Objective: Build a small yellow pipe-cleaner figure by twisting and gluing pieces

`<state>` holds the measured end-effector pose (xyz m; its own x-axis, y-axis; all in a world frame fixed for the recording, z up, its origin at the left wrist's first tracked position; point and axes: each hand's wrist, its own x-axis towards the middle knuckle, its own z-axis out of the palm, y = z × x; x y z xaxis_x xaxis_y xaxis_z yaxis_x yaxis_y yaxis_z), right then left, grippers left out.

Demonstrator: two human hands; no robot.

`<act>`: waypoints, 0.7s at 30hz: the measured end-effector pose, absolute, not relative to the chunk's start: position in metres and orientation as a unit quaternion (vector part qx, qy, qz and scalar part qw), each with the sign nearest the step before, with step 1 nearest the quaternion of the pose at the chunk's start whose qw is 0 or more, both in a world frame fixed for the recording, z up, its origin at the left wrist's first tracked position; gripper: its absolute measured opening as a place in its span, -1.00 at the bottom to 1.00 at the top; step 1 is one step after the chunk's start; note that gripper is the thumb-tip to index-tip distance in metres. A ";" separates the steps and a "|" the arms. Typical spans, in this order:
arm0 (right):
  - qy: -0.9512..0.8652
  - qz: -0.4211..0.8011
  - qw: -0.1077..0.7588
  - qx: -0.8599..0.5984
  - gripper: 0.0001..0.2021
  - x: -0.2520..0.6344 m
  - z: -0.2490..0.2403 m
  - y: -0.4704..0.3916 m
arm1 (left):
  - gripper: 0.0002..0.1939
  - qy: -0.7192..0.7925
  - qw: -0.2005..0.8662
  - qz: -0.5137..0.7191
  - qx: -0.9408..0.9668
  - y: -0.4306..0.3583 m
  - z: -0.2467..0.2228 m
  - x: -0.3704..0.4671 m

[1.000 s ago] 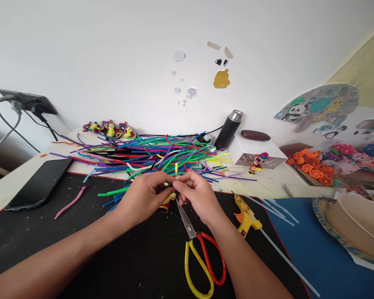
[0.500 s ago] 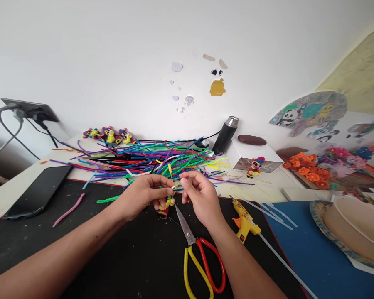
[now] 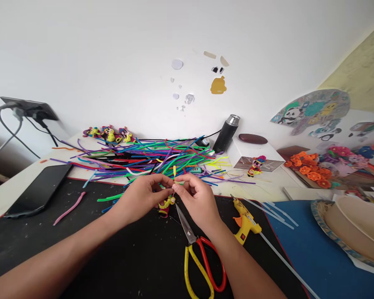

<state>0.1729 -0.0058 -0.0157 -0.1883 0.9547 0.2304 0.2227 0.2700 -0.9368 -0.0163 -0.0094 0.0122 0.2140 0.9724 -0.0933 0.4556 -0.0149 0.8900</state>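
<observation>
My left hand point(image 3: 145, 194) and my right hand point(image 3: 198, 195) meet over the black mat, their fingertips pinched together. Between them they grip a short yellow pipe cleaner point(image 3: 174, 171), whose looped end sticks up above the fingers. Just under the fingertips is a small yellow and magenta pipe-cleaner figure point(image 3: 165, 206), partly covered by my left hand. Scissors point(image 3: 190, 237) with one yellow and one red handle lie below, points toward the figure.
A heap of coloured pipe cleaners point(image 3: 149, 160) spreads behind my hands. To the right lie a yellow glue gun point(image 3: 245, 222) and glue sticks point(image 3: 279, 216). A phone point(image 3: 39, 189) rests at left; a black flask point(image 3: 226, 135) and a finished figure point(image 3: 256, 166) stand at back right.
My right fingers have moved left and closed against my left fingertips on the yellow pipe cleaner. The scissors and the glue gun have stayed in place.
</observation>
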 end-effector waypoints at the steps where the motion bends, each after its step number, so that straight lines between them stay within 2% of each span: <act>1: -0.660 0.399 0.449 -0.451 -0.80 0.172 -0.016 -0.006 | -0.70 0.554 0.423 0.294 0.654 -0.011 0.012 -0.015; 6: -0.646 0.403 0.460 -0.457 -0.81 0.172 -0.015 -0.006 | -0.69 0.551 0.433 0.297 0.649 -0.011 0.011 -0.014; 10: -0.565 0.502 0.486 -0.440 -0.75 0.174 -0.012 -0.003 | -0.61 0.518 0.482 0.326 0.627 -0.005 0.013 -0.020; 13: -0.496 0.557 0.515 -0.423 -0.70 0.175 -0.011 0.000 | -0.61 0.518 0.481 0.318 0.632 0.002 0.021 -0.031; 17: -0.439 0.608 0.527 -0.400 -0.68 0.173 -0.011 0.001 | -0.71 0.533 0.386 0.256 0.708 0.012 0.030 -0.049; 21: -0.432 0.643 0.495 -0.393 -0.67 0.170 -0.011 -0.003 | -0.84 0.574 0.280 0.173 0.750 0.023 0.020 -0.067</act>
